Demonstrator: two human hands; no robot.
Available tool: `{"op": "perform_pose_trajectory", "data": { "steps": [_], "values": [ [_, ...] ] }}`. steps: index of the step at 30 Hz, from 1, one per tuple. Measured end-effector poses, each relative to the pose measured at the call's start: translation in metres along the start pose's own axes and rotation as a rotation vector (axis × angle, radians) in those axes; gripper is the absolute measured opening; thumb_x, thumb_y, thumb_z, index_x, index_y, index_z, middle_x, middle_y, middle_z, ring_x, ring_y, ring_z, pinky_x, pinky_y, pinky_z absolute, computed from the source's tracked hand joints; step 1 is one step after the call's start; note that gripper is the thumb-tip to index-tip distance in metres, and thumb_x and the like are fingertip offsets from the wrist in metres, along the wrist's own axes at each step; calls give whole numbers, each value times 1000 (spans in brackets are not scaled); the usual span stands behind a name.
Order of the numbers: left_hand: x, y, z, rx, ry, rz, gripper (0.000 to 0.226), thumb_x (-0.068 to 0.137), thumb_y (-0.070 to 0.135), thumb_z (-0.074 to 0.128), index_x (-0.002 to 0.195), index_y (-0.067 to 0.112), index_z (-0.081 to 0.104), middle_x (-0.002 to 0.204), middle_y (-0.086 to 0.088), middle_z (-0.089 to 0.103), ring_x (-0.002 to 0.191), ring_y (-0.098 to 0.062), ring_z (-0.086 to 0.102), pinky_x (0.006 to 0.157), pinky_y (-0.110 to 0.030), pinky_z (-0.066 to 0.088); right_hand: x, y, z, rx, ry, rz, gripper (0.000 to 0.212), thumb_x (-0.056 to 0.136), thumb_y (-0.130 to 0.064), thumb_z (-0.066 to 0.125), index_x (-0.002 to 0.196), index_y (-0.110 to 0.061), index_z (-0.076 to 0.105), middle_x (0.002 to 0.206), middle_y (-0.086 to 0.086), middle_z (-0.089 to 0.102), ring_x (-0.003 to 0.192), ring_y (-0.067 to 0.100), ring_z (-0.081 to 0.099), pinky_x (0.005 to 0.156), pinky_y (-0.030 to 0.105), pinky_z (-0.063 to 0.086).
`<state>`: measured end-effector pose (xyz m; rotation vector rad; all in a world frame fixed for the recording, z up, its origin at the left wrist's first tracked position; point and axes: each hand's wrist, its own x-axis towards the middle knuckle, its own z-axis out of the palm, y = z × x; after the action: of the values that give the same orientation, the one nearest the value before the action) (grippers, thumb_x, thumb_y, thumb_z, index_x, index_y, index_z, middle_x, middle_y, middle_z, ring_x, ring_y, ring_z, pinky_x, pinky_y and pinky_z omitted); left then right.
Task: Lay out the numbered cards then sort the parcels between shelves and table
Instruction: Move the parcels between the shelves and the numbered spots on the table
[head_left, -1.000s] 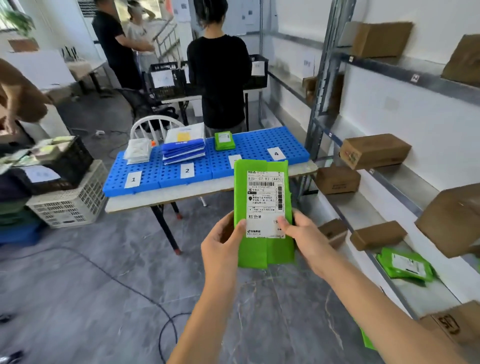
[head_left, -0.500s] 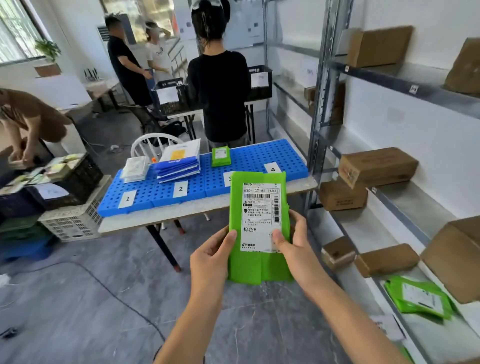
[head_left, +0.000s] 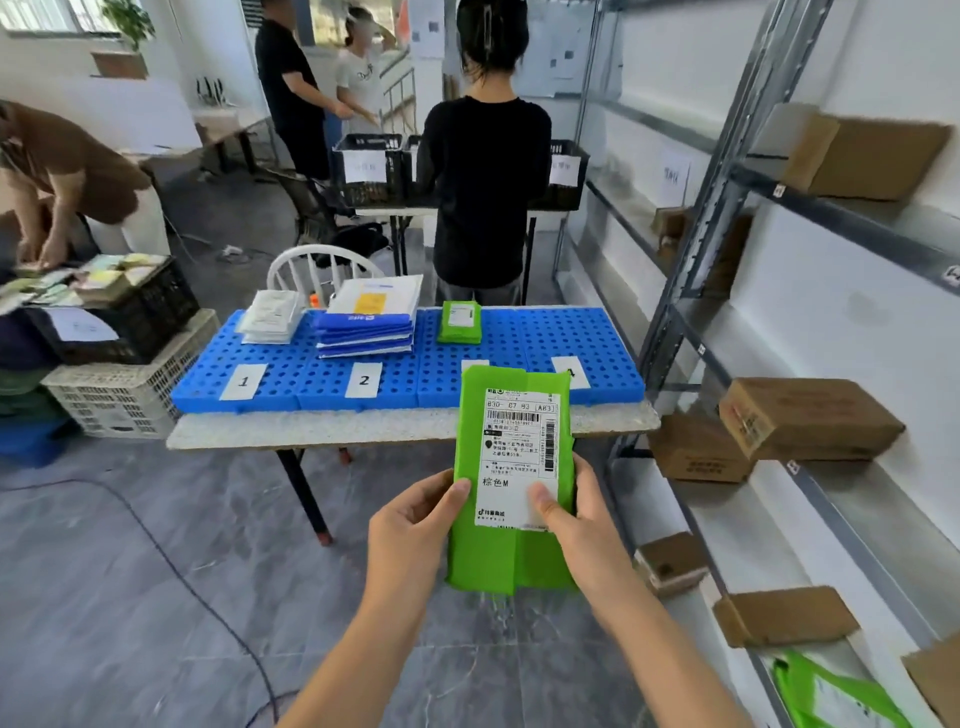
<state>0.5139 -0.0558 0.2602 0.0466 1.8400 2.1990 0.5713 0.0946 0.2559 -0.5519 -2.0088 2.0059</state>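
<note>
Green parcel (head_left: 506, 551) hides card three — table (head_left: 363, 428) ahead, shelves (head_left: 810, 499) right.

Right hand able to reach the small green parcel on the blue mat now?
Probably not: the right hand pinches the big green labelled parcel, and the small green parcel lies far back on the blue perforated mat.

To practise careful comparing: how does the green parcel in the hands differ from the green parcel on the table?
The held parcel is in the air, gripped by the left hand and right hand; the table parcel lies flat, untouched. The held parcel looks long and thin; the table parcel short and thick. Both are green with white labels.
</note>
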Motion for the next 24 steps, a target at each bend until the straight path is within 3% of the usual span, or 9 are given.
{"op": "perform_pose_trajectory", "data": {
  "steps": [5, 9, 18, 24],
  "values": [
    [52, 13, -21, -74, 13, -10, 17, 87, 14, 69, 104, 14, 72, 91, 0, 77, 86, -13, 73, 66, -18, 57, 47, -13, 34, -80, -6, 18, 45, 95, -24, 58, 135, -30, 40, 123, -14, 63, 108, 0, 60, 98, 28, 47],
    [88, 26, -42, -148, 16, -16, 14, 87, 12, 68, 99, 16, 72, 89, 0, 77, 80, -11, 73, 60, -16, 54, 80, -21, 67, -136, -4, 24, 46, 94, -25, 59, 136, -30, 40, 123, -15, 62, 112, 2, 58, 104, 34, 44],
    [143, 30, -63, -173, -7, -28, 21, 85, 15, 71, 107, 14, 72, 97, 2, 76, 92, -10, 72, 74, -16, 56, 123, -29, 96, -206, 13, 0, 52, 95, -32, 57, 144, -33, 39, 127, -21, 60, 117, -2, 55, 108, 33, 42],
    [170, 36, -45, -159, -15, 4, 13, 86, 12, 70, 95, 21, 72, 91, 5, 77, 89, -7, 72, 71, -14, 54, 155, -34, 86, -235, 16, -11, 52, 95, -31, 57, 143, -31, 40, 125, -21, 60, 114, -3, 56, 104, 30, 43]
  ]
}}
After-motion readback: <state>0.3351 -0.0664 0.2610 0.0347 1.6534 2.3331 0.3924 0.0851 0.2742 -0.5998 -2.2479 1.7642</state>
